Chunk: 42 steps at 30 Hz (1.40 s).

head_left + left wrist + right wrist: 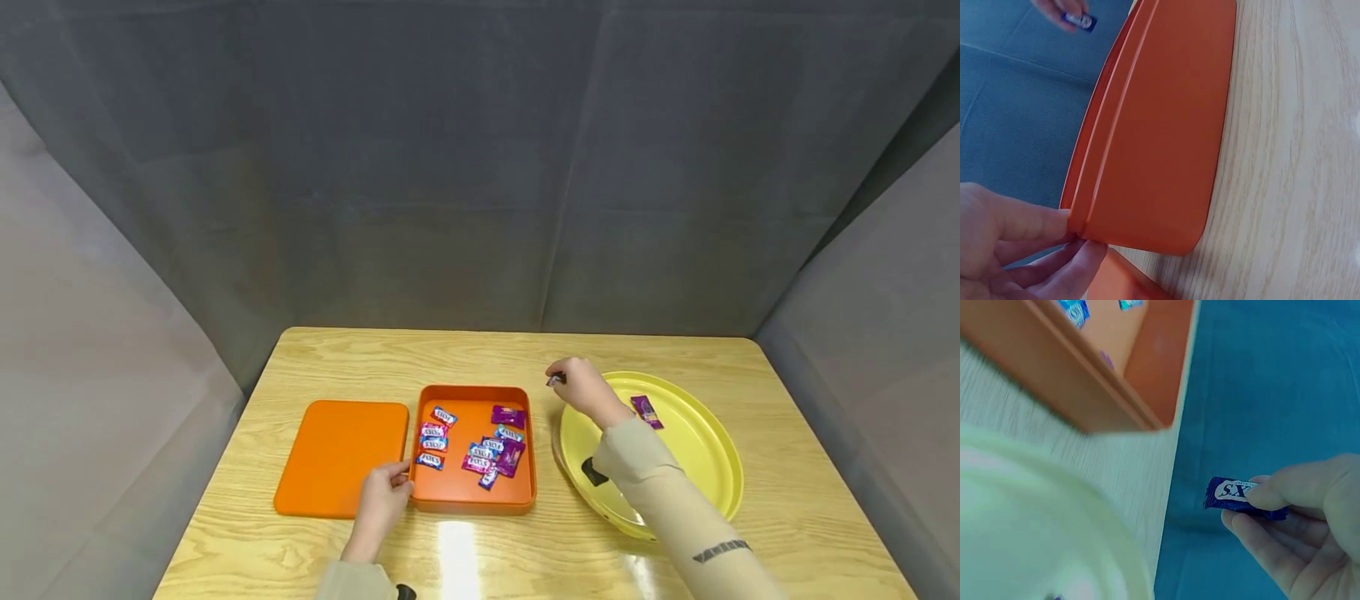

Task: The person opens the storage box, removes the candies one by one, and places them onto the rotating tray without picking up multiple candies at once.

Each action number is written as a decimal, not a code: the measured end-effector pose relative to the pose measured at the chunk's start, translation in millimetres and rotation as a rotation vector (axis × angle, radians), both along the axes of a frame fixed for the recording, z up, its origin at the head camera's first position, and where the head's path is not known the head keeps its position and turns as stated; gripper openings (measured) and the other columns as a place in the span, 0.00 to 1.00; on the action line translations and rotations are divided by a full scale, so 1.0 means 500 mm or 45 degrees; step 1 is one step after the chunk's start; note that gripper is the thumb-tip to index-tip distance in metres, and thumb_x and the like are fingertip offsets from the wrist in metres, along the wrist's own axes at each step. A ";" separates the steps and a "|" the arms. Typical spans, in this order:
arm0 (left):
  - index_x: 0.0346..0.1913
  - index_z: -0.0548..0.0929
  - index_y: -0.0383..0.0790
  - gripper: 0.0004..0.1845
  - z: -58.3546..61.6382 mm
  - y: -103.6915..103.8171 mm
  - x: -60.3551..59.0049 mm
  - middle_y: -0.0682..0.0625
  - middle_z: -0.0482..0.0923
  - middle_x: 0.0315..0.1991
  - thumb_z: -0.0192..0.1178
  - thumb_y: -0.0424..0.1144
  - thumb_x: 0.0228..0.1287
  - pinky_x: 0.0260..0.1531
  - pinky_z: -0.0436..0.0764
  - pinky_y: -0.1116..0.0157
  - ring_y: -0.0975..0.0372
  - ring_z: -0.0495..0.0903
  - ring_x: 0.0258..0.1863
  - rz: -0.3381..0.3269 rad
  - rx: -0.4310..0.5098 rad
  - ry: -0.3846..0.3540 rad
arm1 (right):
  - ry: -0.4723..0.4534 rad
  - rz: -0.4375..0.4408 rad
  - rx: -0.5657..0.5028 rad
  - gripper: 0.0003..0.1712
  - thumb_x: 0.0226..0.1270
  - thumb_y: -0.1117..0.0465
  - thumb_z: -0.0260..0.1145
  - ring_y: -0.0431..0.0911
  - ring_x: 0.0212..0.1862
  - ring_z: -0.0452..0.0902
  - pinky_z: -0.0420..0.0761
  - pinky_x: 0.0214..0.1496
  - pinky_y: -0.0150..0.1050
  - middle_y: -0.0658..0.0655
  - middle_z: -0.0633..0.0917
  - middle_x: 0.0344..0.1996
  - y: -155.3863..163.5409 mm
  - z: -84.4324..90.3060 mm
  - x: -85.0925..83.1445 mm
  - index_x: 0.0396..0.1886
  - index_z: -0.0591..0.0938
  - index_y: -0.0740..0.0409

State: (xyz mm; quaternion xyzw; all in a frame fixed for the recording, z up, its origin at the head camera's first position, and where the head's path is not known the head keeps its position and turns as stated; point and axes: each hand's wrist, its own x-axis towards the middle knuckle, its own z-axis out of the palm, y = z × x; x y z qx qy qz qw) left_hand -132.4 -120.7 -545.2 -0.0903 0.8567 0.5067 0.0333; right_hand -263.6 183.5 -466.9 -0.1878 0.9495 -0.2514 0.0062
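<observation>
My left hand [382,497] grips the near left corner of an open orange box [465,506], thumb and fingers at its rim [1079,215]. Inside the box lie several small wrapped candies, among them a purple one [511,458] and a blue-and-white one [431,460]. Between thumb and fingers, my right hand [585,387] pinches a dark blue wrapped candy [1229,492] with white lettering. That hand is raised between the box and a round yellow tray [723,454], beyond the box's right side.
A flat orange lid [341,458] lies left of the box. On the yellow tray is a purple candy [647,412], with more of the tray hidden under my right forearm. Grey cloth [450,208] hangs behind the wooden table [360,362].
</observation>
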 end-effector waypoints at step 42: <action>0.51 0.77 0.24 0.18 0.001 -0.003 0.002 0.36 0.78 0.44 0.58 0.22 0.55 0.31 0.80 0.64 0.55 0.77 0.37 0.019 -0.039 -0.001 | -0.282 -0.381 0.319 0.13 0.57 0.74 0.54 0.69 0.44 0.74 0.73 0.47 0.57 0.76 0.78 0.39 0.328 -0.105 0.071 0.39 0.78 0.80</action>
